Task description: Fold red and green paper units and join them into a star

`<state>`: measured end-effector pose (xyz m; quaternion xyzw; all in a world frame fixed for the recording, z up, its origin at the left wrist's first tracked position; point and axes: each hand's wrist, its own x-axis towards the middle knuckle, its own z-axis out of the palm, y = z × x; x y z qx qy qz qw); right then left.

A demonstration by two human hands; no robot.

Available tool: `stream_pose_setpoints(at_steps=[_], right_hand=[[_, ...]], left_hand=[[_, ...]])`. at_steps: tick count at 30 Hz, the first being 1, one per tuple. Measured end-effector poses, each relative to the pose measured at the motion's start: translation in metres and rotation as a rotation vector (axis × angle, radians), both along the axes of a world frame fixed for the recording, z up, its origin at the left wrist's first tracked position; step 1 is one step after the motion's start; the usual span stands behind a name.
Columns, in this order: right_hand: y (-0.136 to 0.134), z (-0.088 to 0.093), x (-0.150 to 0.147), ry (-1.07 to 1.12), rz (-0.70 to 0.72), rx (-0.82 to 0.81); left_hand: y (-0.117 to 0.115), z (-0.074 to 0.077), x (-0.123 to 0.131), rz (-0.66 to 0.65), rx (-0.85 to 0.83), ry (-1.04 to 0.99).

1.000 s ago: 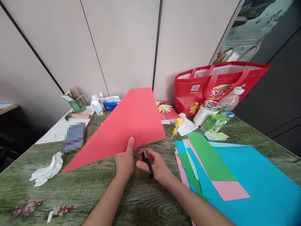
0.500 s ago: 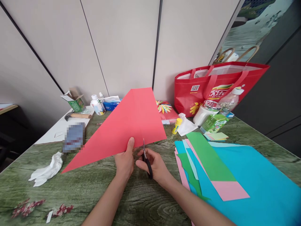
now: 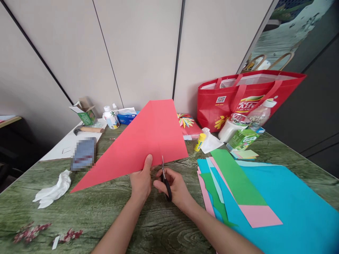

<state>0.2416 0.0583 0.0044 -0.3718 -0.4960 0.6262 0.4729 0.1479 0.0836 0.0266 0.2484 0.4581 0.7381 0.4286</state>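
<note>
A folded red paper (image 3: 143, 141) is held up over the green table (image 3: 111, 208), its long point reaching down to the left. My left hand (image 3: 141, 180) pinches its lower edge, thumb on the front. Just to the right, my right hand (image 3: 173, 186) grips black-handled scissors (image 3: 165, 179), whose blades point up and meet the paper's lower edge at the crease.
A stack of blue, green and pink sheets (image 3: 254, 197) lies at the right. Behind stand a red bag (image 3: 238, 98), a glue stick (image 3: 199, 141), a green carton (image 3: 242, 138) and bottles. A crumpled tissue (image 3: 53, 190), a hammer (image 3: 87, 129) and small boxes lie at the left.
Almost nothing: both hands, the scissors and the red paper keep their places, with only a small shift of the view.
</note>
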Motion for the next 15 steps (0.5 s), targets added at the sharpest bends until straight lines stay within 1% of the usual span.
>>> stream_pose_setpoints(at_steps=[10,15], right_hand=[[-0.0002,-0.0016,-0.0013,-0.027,-0.033,-0.027],[0.0004,-0.0036,-0.0004,-0.029,-0.028,0.005]], left_hand=[[0.0001,0.0030,0.0006,-0.017,0.004,0.001],[0.0006,0.0014,-0.0007,-0.019,0.010,-0.017]])
